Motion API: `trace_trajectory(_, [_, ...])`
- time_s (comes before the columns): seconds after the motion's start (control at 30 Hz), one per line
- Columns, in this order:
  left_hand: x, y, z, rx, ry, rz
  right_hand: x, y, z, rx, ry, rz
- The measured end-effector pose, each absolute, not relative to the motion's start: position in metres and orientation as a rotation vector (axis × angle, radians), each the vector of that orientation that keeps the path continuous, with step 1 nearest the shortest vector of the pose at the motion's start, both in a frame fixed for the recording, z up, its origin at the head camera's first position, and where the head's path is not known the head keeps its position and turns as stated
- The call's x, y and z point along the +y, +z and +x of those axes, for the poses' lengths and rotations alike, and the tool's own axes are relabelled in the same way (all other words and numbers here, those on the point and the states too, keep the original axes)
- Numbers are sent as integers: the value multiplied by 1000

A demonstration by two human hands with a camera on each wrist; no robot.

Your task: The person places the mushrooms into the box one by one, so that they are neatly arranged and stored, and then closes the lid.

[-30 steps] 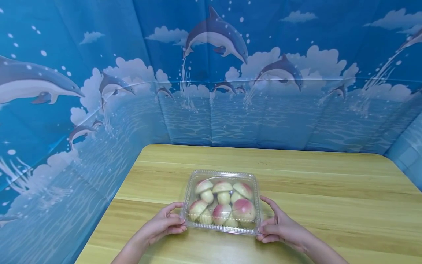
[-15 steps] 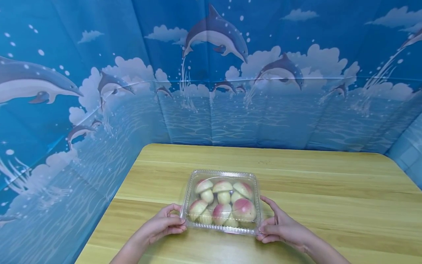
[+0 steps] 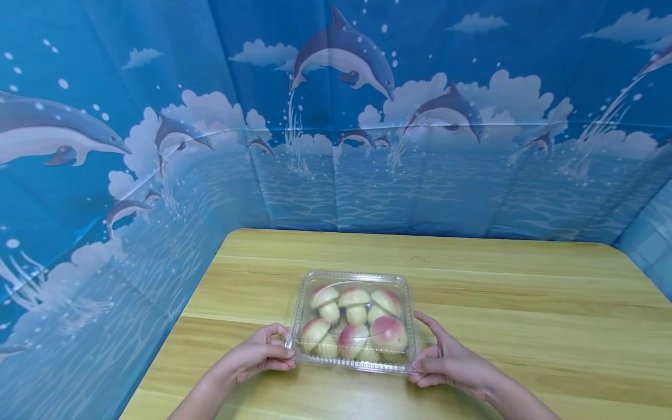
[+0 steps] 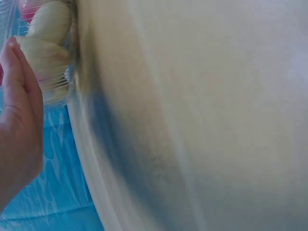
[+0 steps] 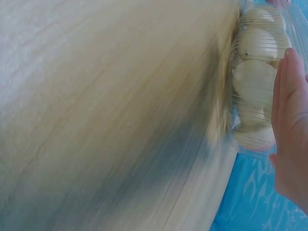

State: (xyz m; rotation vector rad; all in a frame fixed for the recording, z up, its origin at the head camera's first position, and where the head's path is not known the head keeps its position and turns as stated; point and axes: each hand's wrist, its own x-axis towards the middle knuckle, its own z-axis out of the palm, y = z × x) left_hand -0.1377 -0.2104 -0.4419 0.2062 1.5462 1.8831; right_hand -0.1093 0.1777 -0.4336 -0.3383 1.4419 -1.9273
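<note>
A clear plastic clamshell container point(image 3: 357, 366) with a ribbed rim is near the front middle of the table, its lid down. Inside are several cream mushroom-shaped pieces point(image 3: 356, 298) with pink-tinged caps. My left hand point(image 3: 256, 353) pinches the front left corner of the rim, thumb on top. At the opposite corner my right hand point(image 3: 448, 359) grips the rim likewise, its index finger reaching along the side. Each wrist view shows a hand, the left point(image 4: 21, 103) and the right point(image 5: 290, 115), lying against the container's side; the fingertips below the rim are partly hidden.
The container is over a light wood-grain table point(image 3: 525, 303) with rounded far corners. Behind and to the left hangs a blue curtain point(image 3: 294, 192) printed with dolphins, clouds and waves. It meets the table's back edge.
My left hand has shifted very slightly left at the container's corner. The container and my right hand stay in place.
</note>
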Motion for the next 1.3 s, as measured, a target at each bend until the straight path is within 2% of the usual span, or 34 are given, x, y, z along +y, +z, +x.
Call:
trace_trajectory(0.37, [-210, -444, -137, 1623, 1870, 229, 177, -433, -110, 1447, -1927, -333])
trace_trajectory(0.93, [-211, -447, -134, 1661, 1851, 107, 172, -437, -107, 1574, -1937, -311])
trace_trajectory(1.3, [-212, -443, -138, 1734, 1767, 231, 172, -434, -107, 1600, -1944, -279])
